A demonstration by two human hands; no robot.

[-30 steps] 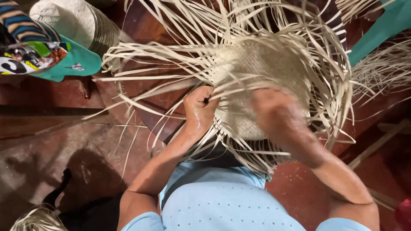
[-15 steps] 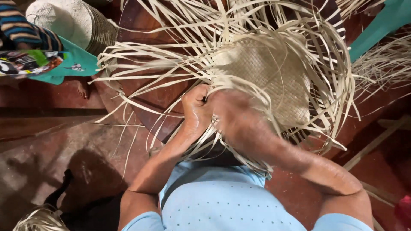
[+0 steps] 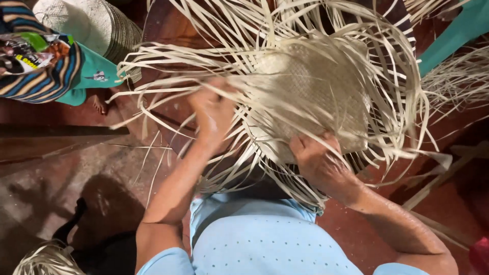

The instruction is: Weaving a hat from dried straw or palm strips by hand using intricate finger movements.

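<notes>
Centrally, a half-woven straw hat (image 3: 310, 97) sits before the person, loose strands fanning outward. Right hand (image 3: 318, 163) presses its near edge, fingers curled on the weave. Left hand (image 3: 214, 109) is blurred among the left-side strands (image 3: 168, 61); grip cannot be told. Stacked woven hats (image 3: 97, 23) lie upper left, beside another person's striped sleeve (image 3: 38, 66).

Loose straw strands (image 3: 326, 30) fan out across the upper and middle frame, crowding both hands. Stack of woven hats (image 3: 97, 25) and a seated person's striped sleeve (image 3: 35, 76) block the upper left. Open floor (image 3: 66, 168) at left centre. More straw bundles (image 3: 458, 76) hem the right edge.
</notes>
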